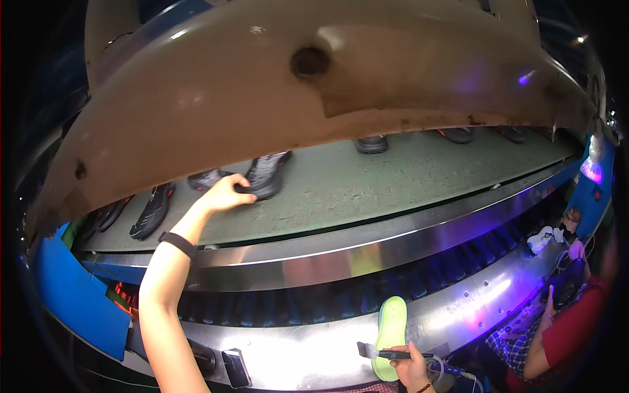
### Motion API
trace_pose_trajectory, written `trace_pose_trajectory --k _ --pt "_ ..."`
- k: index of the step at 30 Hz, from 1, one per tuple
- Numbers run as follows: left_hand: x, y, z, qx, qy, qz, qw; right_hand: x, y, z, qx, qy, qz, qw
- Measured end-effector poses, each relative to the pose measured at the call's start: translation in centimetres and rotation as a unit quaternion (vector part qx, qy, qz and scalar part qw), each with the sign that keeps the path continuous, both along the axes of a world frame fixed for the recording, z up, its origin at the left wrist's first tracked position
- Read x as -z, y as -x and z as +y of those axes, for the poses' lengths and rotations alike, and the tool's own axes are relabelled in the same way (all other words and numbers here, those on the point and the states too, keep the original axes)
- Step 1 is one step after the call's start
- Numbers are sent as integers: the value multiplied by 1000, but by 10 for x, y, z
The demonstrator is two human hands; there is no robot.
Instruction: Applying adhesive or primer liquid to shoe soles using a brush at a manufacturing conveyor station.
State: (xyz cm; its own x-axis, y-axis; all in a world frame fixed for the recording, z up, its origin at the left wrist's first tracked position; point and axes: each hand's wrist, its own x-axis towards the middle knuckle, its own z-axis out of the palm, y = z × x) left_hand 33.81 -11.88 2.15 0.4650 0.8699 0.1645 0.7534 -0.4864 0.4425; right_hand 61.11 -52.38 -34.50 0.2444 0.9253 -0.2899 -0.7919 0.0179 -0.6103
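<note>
My left hand reaches far forward onto the green conveyor belt, thumb and fingers closed on the toe end of a black shoe. Another dark shoe lies just behind that hand, partly hidden by it. Low in the view, my right hand grips a flat brush by its dark handle, its pale bristles pointing left. The brush crosses over a lime-yellow shoe sole, which lies lengthwise on the shiny metal bench; whether the bristles touch it I cannot tell.
A large tan hood overhangs the belt and hides its far side. More black shoes lie along the belt. A metal rail edges it, with dark rollers below. A phone rests on the bench. At right, a co-worker's hands hold a dark shoe.
</note>
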Motion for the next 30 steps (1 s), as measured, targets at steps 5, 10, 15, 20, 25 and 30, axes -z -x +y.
trace_pose_trajectory --k 5,10,15,20,25,30 --pt "7 -55 -41 222 -31 -41 974 -41 -2 -9 -14 -45 -27 999" --pt "2 -55 -87 8 -216 180 960 -75 0 -18 -64 -98 -18 993" --pt "8 -33 -170 40 -322 -19 946 -86 -10 -24 -20 -91 -93 991" --pt "89 -17 -245 -58 -104 -693 711 -94 -14 -18 12 -88 -80 993" --pt "153 10 -264 165 327 -709 603 -107 -21 -13 48 -155 -109 981" --pt "225 21 -317 261 422 -762 416 -115 -26 -18 39 -191 -128 972"
